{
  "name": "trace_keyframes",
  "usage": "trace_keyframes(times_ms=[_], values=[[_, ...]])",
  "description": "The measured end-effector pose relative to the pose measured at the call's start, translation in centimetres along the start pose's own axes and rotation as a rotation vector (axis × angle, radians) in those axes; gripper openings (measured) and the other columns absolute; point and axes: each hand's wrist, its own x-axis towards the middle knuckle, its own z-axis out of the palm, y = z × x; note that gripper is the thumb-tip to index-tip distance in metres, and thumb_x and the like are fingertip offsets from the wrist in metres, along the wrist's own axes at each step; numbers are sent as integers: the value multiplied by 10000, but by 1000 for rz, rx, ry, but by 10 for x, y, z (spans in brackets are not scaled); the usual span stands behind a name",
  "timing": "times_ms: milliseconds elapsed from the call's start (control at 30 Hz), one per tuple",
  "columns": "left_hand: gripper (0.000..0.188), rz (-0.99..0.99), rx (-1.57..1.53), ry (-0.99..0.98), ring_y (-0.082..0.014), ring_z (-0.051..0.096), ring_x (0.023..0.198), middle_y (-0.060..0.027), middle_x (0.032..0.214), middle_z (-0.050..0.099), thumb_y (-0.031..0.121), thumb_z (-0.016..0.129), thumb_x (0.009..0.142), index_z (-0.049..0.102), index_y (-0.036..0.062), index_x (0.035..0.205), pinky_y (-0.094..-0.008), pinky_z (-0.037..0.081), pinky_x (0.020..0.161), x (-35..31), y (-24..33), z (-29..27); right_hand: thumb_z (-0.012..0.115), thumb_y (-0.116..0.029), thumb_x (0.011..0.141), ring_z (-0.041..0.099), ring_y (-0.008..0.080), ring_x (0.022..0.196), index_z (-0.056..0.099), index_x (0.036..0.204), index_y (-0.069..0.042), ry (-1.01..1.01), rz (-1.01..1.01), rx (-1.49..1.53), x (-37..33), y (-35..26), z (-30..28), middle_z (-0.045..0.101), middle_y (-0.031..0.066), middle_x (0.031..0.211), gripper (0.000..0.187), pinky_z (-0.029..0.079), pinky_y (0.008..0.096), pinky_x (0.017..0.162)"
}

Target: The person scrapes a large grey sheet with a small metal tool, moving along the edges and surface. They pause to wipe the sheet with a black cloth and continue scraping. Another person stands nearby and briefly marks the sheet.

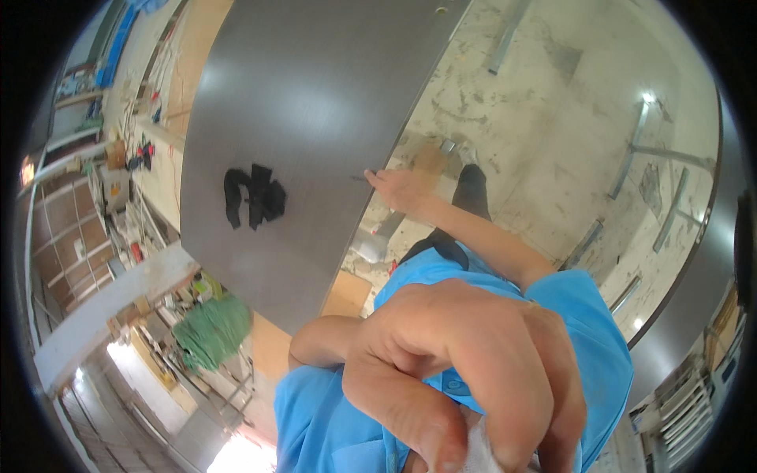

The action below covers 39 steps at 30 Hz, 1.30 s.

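My left hand looms large and close at the bottom, bent back toward me. Its thumb and curled fingers close on a piece of white, cloth-like material, mostly hidden by the fingers and cut off by the lower edge. My right hand reaches to the near edge of a large dark grey panel. Its fingertips come together at a small, thin dark thing over the panel's edge, too small to name. Black cloth-like pieces lie on the panel, left of my right hand.
Metal bars lie on the stained, pale floor at right. Another dark panel curves along the right rim. A green covered bundle stands at lower left, with racks and clutter beyond.
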Motion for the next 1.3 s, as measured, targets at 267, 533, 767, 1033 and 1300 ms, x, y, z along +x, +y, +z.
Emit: trace_keyframes(times_ms=[267, 533, 767, 1033, 1300], values=[[342, -218, 1171, 402, -299, 723, 1125, -208, 1177, 742, 291, 651, 1098, 711, -24, 1215, -436, 549, 1031, -26, 123, -197, 590, -174, 1020, 718, 362, 1153, 757, 1260, -106, 331, 372, 125, 74, 180, -136, 764, 123, 1264, 300, 577, 492, 1008], [523, -481, 2731, 902, -387, 498, 1469, -217, 1601, 521, 234, 627, 1089, 527, 1, 1547, -504, 410, 1203, -127, 281, -337, 611, -379, 1091, 759, 367, 925, 737, 1309, -120, 611, 628, -208, 187, 449, -302, 790, 173, 1063, 361, 575, 461, 831], [608, -399, 2893, 637, -467, 350, 1565, -279, 1677, 404, 264, 455, 1118, 395, -64, 1626, -584, 271, 1281, -177, 292, -370, 657, -334, 1062, 626, 288, 662, 749, 1043, 9, 683, 549, 149, 194, 465, -295, 673, 156, 727, 356, 489, 467, 639], [620, -268, 2902, 649, -460, 323, 1579, -270, 1688, 387, 301, 474, 1122, 396, -32, 1639, -584, 221, 1298, -173, 284, -374, 628, -320, 1083, 752, 369, 978, 753, 1294, -90, 687, 471, 23, 122, 295, -176, 793, 152, 1114, 336, 582, 441, 861], [633, -198, 2753, 475, -439, 314, 1601, -237, 1695, 403, 366, 523, 1118, 427, 25, 1642, -574, 237, 1301, -194, 302, -375, 609, -89, 1011, 717, 365, 941, 718, 1253, -52, 469, 297, -45, 12, 53, 13, 748, 170, 1048, 268, 584, 468, 803]])
